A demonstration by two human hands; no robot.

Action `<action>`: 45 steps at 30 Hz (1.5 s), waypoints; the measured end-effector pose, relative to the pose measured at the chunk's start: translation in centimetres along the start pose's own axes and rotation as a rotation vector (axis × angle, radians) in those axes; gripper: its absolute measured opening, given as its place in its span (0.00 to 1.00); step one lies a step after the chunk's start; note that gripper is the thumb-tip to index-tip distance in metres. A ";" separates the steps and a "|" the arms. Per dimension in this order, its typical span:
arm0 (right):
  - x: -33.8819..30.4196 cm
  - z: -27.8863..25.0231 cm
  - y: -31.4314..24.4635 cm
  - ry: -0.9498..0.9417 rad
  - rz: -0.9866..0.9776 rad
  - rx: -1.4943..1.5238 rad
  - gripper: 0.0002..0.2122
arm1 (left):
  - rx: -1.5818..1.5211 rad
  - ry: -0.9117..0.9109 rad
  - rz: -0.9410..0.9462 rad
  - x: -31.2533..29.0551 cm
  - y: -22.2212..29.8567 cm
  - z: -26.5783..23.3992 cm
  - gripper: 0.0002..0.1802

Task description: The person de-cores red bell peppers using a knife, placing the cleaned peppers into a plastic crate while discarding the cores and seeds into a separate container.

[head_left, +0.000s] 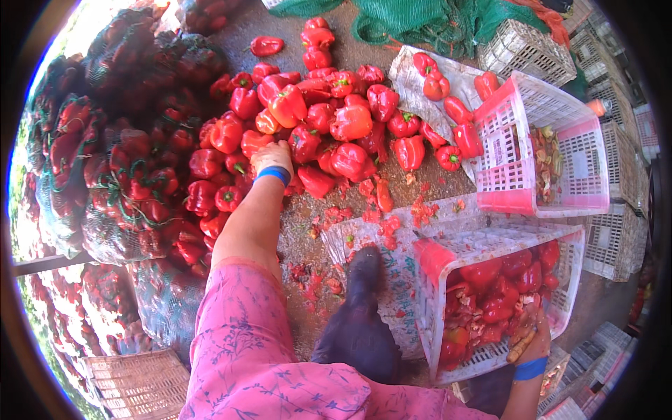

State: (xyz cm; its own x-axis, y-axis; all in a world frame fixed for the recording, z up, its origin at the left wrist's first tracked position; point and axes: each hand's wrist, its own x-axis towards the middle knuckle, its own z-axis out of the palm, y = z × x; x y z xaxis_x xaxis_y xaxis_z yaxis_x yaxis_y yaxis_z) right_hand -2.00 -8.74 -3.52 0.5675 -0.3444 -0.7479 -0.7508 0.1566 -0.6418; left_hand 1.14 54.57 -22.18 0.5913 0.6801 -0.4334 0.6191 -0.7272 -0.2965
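My left hand, with a blue band at its wrist, is in the heap of red bell peppers on the ground. Its fingers curl down against a red bell pepper and are partly hidden. At the lower right, my right hand is closed around a short tan-brown handle. What the handle belongs to cannot be made out. That hand is at the rim of a pink-and-white plastic crate, tilted on its side, holding red peppers and pale scraps.
Another pink-and-white crate with cores and scraps lies beyond. Netted sacks of peppers pile up on the left. Pale crates stack at the right. Green netting lies at the back. Crushed pepper bits litter the ground by my dark boot.
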 end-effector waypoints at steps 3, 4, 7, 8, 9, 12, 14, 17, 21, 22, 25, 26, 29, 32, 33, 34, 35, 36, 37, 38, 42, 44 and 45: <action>-0.2 2.0 -0.2 0.008 0.003 -0.041 0.18 | -0.167 -0.003 -0.034 0.3 0.0 2.8 0.25; -0.5 2.9 -0.4 0.012 -0.004 -0.046 0.18 | -0.221 0.008 -0.039 -0.1 0.3 2.8 0.25; 0.3 3.7 -0.5 -0.047 0.000 -0.157 0.20 | -0.658 -0.004 -0.090 -1.4 0.3 5.9 0.31; 0.2 4.1 -0.6 -0.070 0.001 -0.204 0.20 | -0.829 -0.006 -0.063 -2.3 0.4 6.6 0.31; -0.1 4.7 -0.2 -0.180 -0.053 -0.188 0.21 | -0.984 -0.058 -0.069 -3.2 1.0 7.3 0.30; -3.1 8.2 0.1 -0.400 -0.143 -0.326 0.22 | -1.530 -0.106 0.162 -9.1 4.2 5.2 0.30; -4.1 9.5 1.0 -0.575 -0.094 -0.127 0.20 | -1.843 -0.269 0.349 -14.8 7.2 0.3 0.31; -6.8 11.2 0.5 -0.652 -0.128 -0.137 0.10 | -1.772 -0.217 0.643 -23.6 10.3 -8.2 0.31; -10.5 10.9 -1.8 -0.492 -0.831 -0.569 0.15 | -1.292 0.206 0.858 -31.8 13.5 -14.7 0.30; -11.2 10.0 -2.7 -0.473 -0.882 -0.608 0.15 | -1.275 0.246 0.872 -33.6 14.3 -15.9 0.30; -11.6 7.4 -3.5 -0.340 -1.007 -0.688 0.15 | -1.197 0.244 0.902 -38.2 16.0 -18.8 0.33; -11.7 6.5 -3.7 -0.323 -0.971 -0.702 0.15 | -1.131 0.335 0.961 -39.5 16.5 -19.3 0.31; -12.4 3.8 -3.7 -0.186 -1.093 -0.774 0.16 | -1.099 0.406 1.015 -42.7 17.5 -19.6 0.28; -11.8 0.8 -2.0 -0.157 -1.079 -0.884 0.16 | -1.438 0.123 0.891 -44.5 18.7 -19.6 0.27; -11.2 -0.4 -0.8 -0.202 -1.027 -0.935 0.16 | -1.702 -0.096 0.789 -44.4 19.1 -19.5 0.27; -10.6 -1.4 0.2 -0.262 -0.979 -0.981 0.16 | -1.944 -0.315 0.657 -44.0 19.4 -19.3 0.28; -10.5 -2.7 0.5 -0.367 -0.795 -0.956 0.15 | -2.033 -0.248 0.678 -43.4 19.7 -19.0 0.27; -5.7 -4.9 4.8 -0.536 -0.550 -0.468 0.13 | -2.033 -0.257 0.732 -43.8 20.6 -19.2 0.26; -5.2 -5.3 4.3 -0.475 -0.650 -0.368 0.11 | -1.961 -0.197 0.811 -43.7 20.8 -18.8 0.27; -5.2 -6.2 3.6 -0.388 -0.734 -0.274 0.12 | -1.887 -0.172 0.888 -44.2 21.3 -18.2 0.27; -6.0 -6.6 -3.2 -0.546 -1.034 -0.239 0.31 | -1.512 -0.165 1.052 -46.3 23.7 -15.3 0.29; -4.9 -7.0 -3.5 -0.549 -0.950 -0.317 0.36 | -1.292 -0.167 1.091 -49.0 25.2 -16.3 0.32; -5.0 -7.7 -3.7 -0.668 -0.804 -0.143 0.35 | -1.427 -0.213 1.063 -49.0 26.4 -15.2 0.34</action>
State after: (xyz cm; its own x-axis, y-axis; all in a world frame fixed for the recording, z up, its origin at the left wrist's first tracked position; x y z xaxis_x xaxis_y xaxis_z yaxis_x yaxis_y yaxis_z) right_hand -4.63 -14.69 3.89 0.9541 0.2882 -0.0808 -0.0791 -0.0176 -0.9967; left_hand -3.62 3.43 4.16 0.9948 -0.0858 -0.0541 0.0466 -0.0874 0.9951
